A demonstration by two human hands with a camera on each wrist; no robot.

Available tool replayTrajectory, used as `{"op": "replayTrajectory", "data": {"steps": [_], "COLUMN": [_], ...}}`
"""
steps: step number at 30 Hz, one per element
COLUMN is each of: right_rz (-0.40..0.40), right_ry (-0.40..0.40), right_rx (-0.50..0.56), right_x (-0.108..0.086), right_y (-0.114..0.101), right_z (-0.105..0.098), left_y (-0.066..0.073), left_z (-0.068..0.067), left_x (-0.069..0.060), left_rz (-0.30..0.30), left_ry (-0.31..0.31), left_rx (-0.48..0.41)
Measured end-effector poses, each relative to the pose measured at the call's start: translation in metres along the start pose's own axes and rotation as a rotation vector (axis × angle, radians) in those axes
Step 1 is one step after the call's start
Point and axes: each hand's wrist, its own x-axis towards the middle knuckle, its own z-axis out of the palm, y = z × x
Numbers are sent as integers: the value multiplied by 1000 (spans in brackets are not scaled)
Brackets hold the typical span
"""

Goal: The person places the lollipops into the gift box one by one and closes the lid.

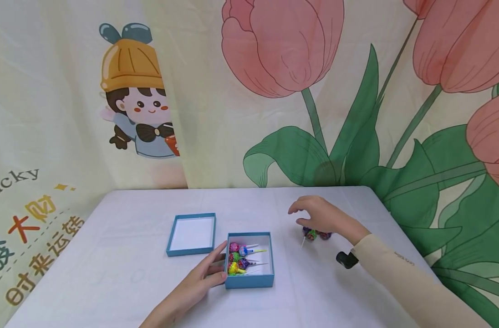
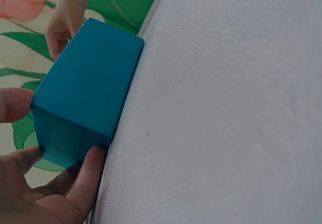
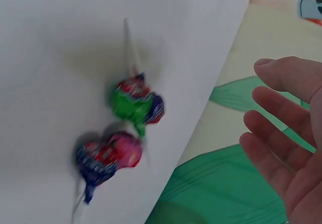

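Observation:
My left hand (image 1: 196,284) rests against the left side of a blue box (image 1: 249,281), its fingertips touching the wall; the left wrist view shows fingers (image 2: 86,178) at a corner of the box (image 2: 90,78). Several wrapped lollipops (image 1: 243,263) lie in the left part of the box, sticks pointing right. Over a small group of lollipops (image 1: 311,235) on the table hovers my right hand (image 1: 321,215), fingers apart and holding nothing. In the right wrist view this hand (image 3: 287,128) is beside the lollipops (image 3: 132,103), not touching them.
A blue-rimmed lid (image 1: 190,253), white inside, lies behind and left of the box on the white table (image 1: 126,264). A curtain (image 1: 208,136) printed with tulips and a cartoon figure hangs behind the table. A small black device (image 1: 347,260) is at the right wrist.

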Motion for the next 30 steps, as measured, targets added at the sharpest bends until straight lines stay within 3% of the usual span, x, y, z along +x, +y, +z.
{"op": "replayTrajectory", "data": {"steps": [9, 17, 30], "right_rz": [58, 55, 155], "right_ry": [-18, -35, -17], "right_rx": [25, 14, 8], "right_x": [-13, -27, -45], "right_y": [35, 52, 78], "right_z": [7, 9, 18], "left_y": [-2, -2, -3], "left_z": [-1, -1, -2], "left_x": [0, -1, -2], "left_rz": [17, 27, 55], "left_ry": [-14, -16, -31], "left_rx": [-2, 5, 5]}}
